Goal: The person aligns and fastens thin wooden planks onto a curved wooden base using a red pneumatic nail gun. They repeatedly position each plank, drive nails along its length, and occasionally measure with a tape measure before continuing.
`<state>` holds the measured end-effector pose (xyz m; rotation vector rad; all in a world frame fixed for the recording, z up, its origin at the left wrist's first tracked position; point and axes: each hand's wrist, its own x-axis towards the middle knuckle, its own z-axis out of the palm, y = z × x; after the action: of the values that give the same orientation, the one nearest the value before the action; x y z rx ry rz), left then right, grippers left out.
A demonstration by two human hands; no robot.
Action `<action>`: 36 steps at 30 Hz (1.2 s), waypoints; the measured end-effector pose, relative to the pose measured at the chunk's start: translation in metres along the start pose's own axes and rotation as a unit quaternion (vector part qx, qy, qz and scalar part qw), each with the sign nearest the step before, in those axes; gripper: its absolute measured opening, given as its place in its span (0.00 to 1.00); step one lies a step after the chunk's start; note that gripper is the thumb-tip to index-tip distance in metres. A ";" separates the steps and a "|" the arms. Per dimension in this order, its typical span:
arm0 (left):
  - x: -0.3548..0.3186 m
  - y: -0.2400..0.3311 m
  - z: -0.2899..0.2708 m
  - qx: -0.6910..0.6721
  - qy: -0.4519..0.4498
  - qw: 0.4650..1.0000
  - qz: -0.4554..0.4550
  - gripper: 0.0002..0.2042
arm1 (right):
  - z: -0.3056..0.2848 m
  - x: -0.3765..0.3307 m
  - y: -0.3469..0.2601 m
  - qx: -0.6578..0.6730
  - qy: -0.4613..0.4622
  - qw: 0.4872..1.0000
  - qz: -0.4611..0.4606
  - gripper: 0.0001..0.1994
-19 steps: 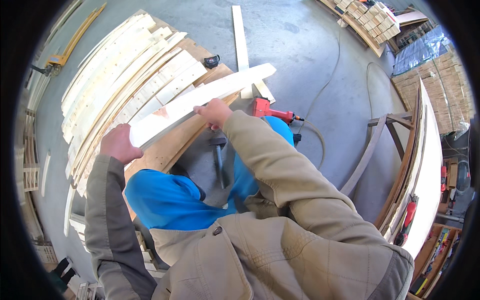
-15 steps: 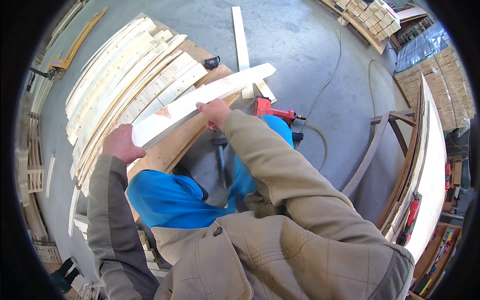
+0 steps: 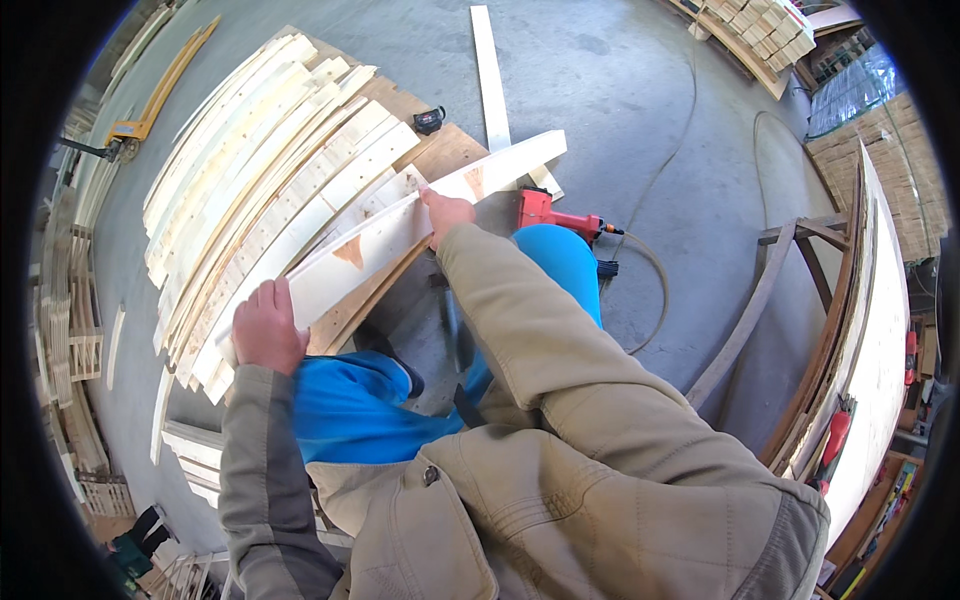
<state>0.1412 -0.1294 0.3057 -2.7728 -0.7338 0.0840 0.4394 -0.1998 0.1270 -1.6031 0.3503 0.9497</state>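
A pale wooden board with brown knots lies slantwise between my hands, over the edge of the board stack. My left hand is closed around its near left end. My right hand grips it further along, with the thumb side over its edge. Under and beyond it spreads a stack of pale boards with small marks, resting on brown plywood. A red nail gun stands by my blue-clad right knee. A hammer is partly hidden behind my right sleeve.
A black tape measure sits on the plywood. Another long board lies on the grey floor ahead. An air hose curls from the nail gun. To the right are a wooden frame and a red-handled tool; a yellow pallet jack stands far left.
The board has turned so that its knotted face shows, and it sits closer against the stack. My left hand has moved right and down the view, my right hand slightly right.
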 end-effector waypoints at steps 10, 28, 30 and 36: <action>-0.032 0.041 -0.017 -0.049 -0.011 0.997 -0.066 0.41 | -0.001 -0.014 0.028 0.215 -0.013 0.976 0.011 0.23; -0.054 0.012 -0.001 -0.046 0.066 0.975 -0.207 0.34 | 0.018 -0.025 0.038 0.416 -0.297 0.858 -0.054 0.12; -0.058 0.011 0.001 -0.057 0.068 0.976 -0.200 0.29 | 0.021 -0.025 0.042 0.403 -0.289 0.868 -0.026 0.10; -0.069 0.001 -0.001 -0.079 0.058 0.971 -0.217 0.26 | 0.033 -0.039 0.049 0.383 -0.296 0.875 0.021 0.09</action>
<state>0.0817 -0.1645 0.3052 -2.6590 -1.3428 -0.2303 0.3690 -0.1928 0.1232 -0.5416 0.2756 1.0988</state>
